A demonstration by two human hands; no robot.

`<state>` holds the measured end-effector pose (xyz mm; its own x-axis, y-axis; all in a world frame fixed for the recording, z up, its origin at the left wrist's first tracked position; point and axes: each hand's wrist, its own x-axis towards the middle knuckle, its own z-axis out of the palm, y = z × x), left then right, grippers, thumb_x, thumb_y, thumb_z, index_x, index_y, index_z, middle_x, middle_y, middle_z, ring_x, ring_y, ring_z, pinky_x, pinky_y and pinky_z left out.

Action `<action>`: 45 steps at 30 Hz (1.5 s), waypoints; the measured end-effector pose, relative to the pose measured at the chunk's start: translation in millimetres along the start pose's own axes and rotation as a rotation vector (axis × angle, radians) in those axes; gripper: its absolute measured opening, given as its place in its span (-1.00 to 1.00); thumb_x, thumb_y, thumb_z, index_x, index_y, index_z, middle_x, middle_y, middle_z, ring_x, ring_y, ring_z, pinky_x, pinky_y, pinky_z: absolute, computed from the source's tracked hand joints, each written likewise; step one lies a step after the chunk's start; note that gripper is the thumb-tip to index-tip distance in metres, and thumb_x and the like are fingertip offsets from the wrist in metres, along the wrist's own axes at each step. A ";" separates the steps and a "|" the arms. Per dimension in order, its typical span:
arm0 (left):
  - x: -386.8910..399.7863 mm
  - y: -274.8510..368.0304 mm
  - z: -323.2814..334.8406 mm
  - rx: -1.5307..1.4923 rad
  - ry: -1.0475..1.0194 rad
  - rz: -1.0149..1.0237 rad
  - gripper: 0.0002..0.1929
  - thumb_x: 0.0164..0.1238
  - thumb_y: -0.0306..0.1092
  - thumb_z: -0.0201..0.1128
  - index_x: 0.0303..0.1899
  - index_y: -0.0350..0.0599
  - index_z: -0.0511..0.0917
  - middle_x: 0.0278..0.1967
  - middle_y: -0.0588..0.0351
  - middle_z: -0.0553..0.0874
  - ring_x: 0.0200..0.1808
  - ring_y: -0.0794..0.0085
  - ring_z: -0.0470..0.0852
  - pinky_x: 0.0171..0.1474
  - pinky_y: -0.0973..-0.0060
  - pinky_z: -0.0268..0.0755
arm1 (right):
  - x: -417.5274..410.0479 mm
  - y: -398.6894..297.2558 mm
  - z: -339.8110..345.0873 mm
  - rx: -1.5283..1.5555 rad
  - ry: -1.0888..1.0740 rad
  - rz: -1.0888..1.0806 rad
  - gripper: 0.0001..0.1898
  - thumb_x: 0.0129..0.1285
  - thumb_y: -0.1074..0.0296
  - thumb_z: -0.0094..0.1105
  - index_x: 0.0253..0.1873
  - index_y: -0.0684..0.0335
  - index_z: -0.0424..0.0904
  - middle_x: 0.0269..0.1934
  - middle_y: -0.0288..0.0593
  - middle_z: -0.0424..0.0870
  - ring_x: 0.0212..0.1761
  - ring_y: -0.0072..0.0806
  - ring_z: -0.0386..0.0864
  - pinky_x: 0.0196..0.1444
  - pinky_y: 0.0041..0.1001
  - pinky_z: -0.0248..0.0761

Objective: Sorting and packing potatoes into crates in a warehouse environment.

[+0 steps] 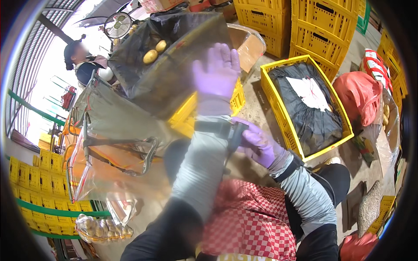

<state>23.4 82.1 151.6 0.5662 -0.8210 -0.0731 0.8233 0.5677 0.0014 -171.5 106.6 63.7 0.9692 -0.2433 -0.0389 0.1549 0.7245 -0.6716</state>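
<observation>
My left hand (217,73), in a purple glove, is raised in front of me with its fingers apart and nothing in it. A black strap and a small black device (237,135) sit around its wrist over a grey sleeve. My right hand (261,145), gloved alike, has its fingers closed around the edge of that device. Beyond my left hand spreads a dark plastic sheet (183,62) with two yellow, potato-like items (155,52) on it. A yellow crate (184,119) shows partly behind my left wrist.
On the right, a yellow crate (287,130) holds a dark bag topped with white paper. Red plastic bags (357,94) lie beside it. Yellow crates (323,32) stand stacked behind. A metal-framed sheet stand (114,143) is at left. A person (86,67) sits near a fan (118,25).
</observation>
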 end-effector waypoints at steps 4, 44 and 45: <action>0.5 -0.5 -9.3 0.155 -0.037 0.060 -0.38 0.54 0.26 0.05 0.39 0.06 0.38 0.34 0.09 0.53 0.31 0.13 0.53 0.42 -0.07 0.36 | 4.8 4.8 21.5 0.031 0.016 -0.043 -0.50 0.46 0.23 0.27 0.37 0.35 0.45 0.05 -0.19 0.68 0.01 -0.49 0.68 0.09 -0.49 0.60; -17.2 -42.4 -40.3 2.588 -1.299 1.002 -0.81 0.32 -0.20 0.24 -0.17 -0.05 0.67 -0.26 0.05 0.79 -0.14 0.14 0.76 -0.07 0.22 0.54 | -53.4 29.9 75.8 -0.059 0.256 0.006 -0.61 0.41 0.13 0.22 0.12 0.34 0.58 -0.26 -0.18 0.68 -0.19 -0.50 0.63 -0.07 -0.49 0.49; -19.5 -50.4 -42.9 2.686 -1.523 0.936 -0.81 0.32 -0.16 0.24 -0.21 -0.03 0.66 -0.28 0.05 0.79 -0.16 0.16 0.76 -0.09 0.21 0.54 | -55.5 30.7 76.9 -0.061 0.254 0.002 -0.61 0.41 0.13 0.22 0.10 0.34 0.58 -0.26 -0.17 0.68 -0.19 -0.50 0.64 -0.08 -0.49 0.49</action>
<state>-30.9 72.2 110.1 -0.4290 -0.8040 0.4117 -0.8983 0.3318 -0.2880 -205.8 191.9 102.1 0.8889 -0.4019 -0.2199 0.1335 0.6865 -0.7147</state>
